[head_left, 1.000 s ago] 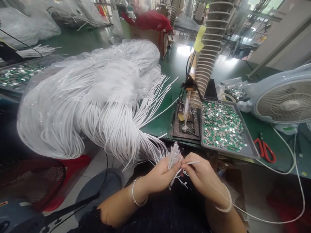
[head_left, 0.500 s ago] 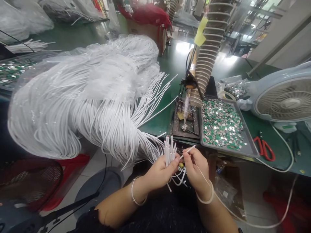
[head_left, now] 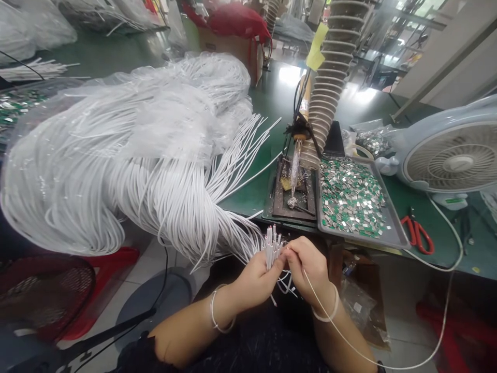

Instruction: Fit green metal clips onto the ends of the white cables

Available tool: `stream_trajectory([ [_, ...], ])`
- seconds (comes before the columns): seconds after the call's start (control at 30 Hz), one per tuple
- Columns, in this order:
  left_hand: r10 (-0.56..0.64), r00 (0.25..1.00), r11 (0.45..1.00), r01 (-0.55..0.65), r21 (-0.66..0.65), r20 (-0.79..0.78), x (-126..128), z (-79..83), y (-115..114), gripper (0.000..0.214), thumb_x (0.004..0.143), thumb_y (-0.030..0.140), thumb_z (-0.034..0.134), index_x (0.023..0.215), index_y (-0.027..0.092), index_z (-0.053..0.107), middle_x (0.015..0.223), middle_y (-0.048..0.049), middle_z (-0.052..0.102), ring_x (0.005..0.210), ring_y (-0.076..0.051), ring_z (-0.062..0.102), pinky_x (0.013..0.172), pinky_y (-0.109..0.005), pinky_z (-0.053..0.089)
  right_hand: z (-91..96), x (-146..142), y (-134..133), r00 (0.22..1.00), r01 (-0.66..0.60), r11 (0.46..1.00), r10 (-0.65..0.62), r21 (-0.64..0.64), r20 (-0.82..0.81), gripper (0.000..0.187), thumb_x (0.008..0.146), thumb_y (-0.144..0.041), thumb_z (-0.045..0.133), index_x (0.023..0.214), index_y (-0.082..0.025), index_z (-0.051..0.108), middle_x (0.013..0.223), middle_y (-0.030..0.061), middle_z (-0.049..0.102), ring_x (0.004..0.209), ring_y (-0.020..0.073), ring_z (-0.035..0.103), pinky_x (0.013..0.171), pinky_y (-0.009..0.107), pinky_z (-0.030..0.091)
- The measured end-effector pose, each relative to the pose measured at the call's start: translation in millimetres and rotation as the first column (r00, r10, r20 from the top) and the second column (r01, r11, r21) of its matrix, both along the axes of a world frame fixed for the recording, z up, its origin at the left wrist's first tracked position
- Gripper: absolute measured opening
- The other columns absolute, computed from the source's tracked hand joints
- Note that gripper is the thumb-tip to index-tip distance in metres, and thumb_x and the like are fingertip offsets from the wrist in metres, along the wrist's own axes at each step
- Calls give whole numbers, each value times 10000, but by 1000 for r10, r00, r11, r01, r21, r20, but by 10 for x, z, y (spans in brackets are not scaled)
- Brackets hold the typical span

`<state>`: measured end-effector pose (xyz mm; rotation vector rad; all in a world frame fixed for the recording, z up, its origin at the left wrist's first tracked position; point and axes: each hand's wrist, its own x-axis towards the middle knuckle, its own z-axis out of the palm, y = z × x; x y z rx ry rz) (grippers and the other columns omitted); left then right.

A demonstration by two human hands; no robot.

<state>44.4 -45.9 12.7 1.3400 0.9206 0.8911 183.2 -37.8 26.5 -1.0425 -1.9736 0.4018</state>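
Observation:
My left hand (head_left: 254, 277) is closed around a bundle of white cables (head_left: 273, 246), their cut ends standing up above the fist with small reddish tips. Right beside it, my right hand (head_left: 308, 267) pinches at the end of one white cable, its fingertips meeting the left thumb. Most of that end is hidden by the fingers. A large heap of white cables (head_left: 163, 197), partly covered by clear plastic, hangs over the table edge to the left of both hands.
Beyond my hands a soldering iron (head_left: 296, 166) stands tip down over a dark holder (head_left: 277, 204). A grey tray (head_left: 396, 230) of small green and metal boards lies to its right, near red-handled cutters (head_left: 417, 233) and a fan (head_left: 458, 160). A ribbed hose (head_left: 330, 93) hangs above.
My right hand has moved slightly left and in against my left hand. The cable end that stuck out past its fingers is now mostly hidden. The whole view has shifted a little.

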Motion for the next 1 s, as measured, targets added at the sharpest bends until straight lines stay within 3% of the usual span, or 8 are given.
stream_trajectory([
  [0.2,-204,977,961,211,-181,56,-50,22,26,489,852,569,380,621,158,512,569,-12,512,548,-128,476,553,-259,397,-57,-23,33,998,6,999,-8,36,69,159,897,-141,414,798,-173,535,662,20,521,607,135,479,547,260,411],
  [0.3,-200,977,949,213,-234,80,-66,9,41,477,820,585,437,592,167,469,519,34,413,479,-92,365,477,-242,304,-61,-24,30,998,25,999,-27,36,48,165,911,-164,381,864,-170,538,723,40,536,671,152,506,596,283,440],
  [0.43,11,971,939,72,-335,240,-60,-47,93,380,780,510,571,734,133,581,515,52,410,481,-82,337,475,-232,259,-76,31,1,992,125,982,-121,141,-40,270,943,-305,290,1015,-159,506,901,95,515,806,192,522,672,343,463],
  [0.57,310,858,872,-86,-481,410,-56,-50,209,284,723,404,675,717,135,585,539,43,453,501,-79,383,515,-227,307,-127,147,-80,956,254,959,-230,125,-181,251,946,-308,294,799,-198,466,720,20,446,662,159,472,584,304,419],
  [0.67,376,820,849,-119,-514,432,-59,-11,279,261,718,378,677,709,143,564,583,39,467,514,-75,403,545,-232,345,-173,200,-162,982,108,994,-103,24,-160,209,933,-246,365,760,-198,471,672,8,470,629,144,485,568,288,428],
  [0.8,425,792,828,-145,-541,439,-34,14,305,235,727,348,668,733,146,548,617,38,479,522,-73,415,552,-229,355,-244,129,-256,983,-172,985,171,-16,-61,178,872,-336,529,943,-173,539,756,62,582,693,171,554,587,302,496],
  [0.93,428,801,834,-170,-526,419,11,-12,297,231,745,359,647,735,150,548,596,44,473,528,-78,416,558,-225,355,-307,-9,-297,980,-197,980,197,-34,-14,60,869,-164,503,892,-178,557,732,56,594,685,161,562,602,289,507],
  [1.0,404,821,848,-171,-502,403,17,-27,286,246,742,375,648,721,149,555,588,40,485,530,-85,424,555,-229,353,-295,-39,-292,986,-165,986,165,-16,-8,110,853,-98,479,854,-177,557,708,49,583,672,157,556,598,286,500],
])
